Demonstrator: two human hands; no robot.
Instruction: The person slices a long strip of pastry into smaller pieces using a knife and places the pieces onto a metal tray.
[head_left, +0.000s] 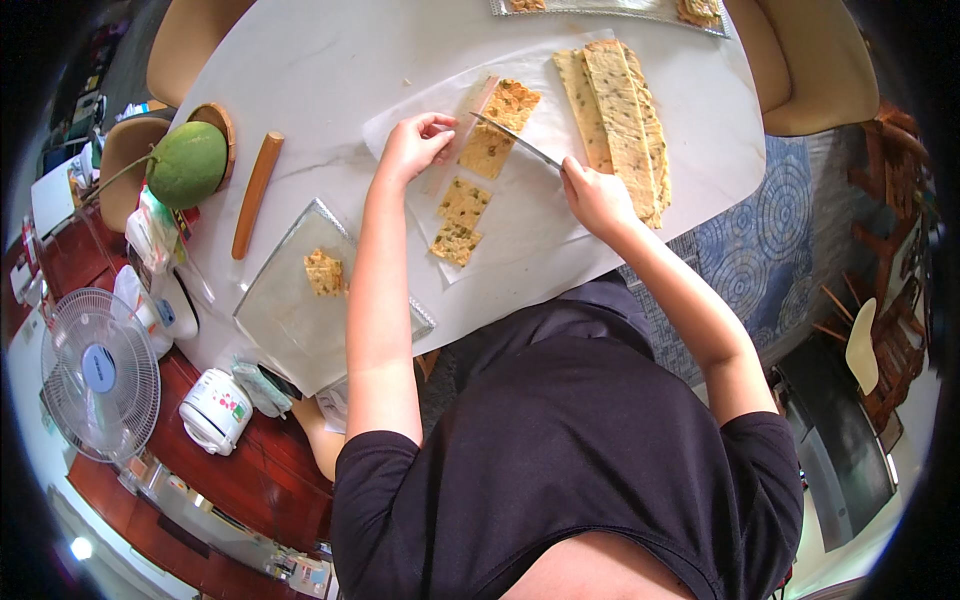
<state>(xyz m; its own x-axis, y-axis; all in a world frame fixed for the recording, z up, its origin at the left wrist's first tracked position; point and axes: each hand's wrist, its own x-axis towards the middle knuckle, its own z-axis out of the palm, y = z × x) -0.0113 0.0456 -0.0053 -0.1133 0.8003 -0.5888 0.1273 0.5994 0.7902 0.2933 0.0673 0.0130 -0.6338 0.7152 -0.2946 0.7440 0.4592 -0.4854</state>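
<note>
My right hand (594, 193) grips a knife (517, 139) by its handle. The blade lies over a seeded, flat baked strip (511, 105), which is divided into pieces on white parchment paper (525, 217). My left hand (424, 144) is at a clear ruler (469, 120) along the strip's left side; whether the fingers hold it or only touch it I cannot tell. Smaller seeded pieces (463, 202) lie nearer to me. Several long, pale seeded strips (619, 112) overlap at the right of the paper.
A lined tray (281, 330) with a seeded piece (324, 273) lies beside my left forearm. Farther left are a wooden rolling pin (257, 196) and a green fruit (187, 165) by a basket (223, 131). Another tray (600, 9) lies at the far edge. Chairs stand around the marble-patterned table (322, 90).
</note>
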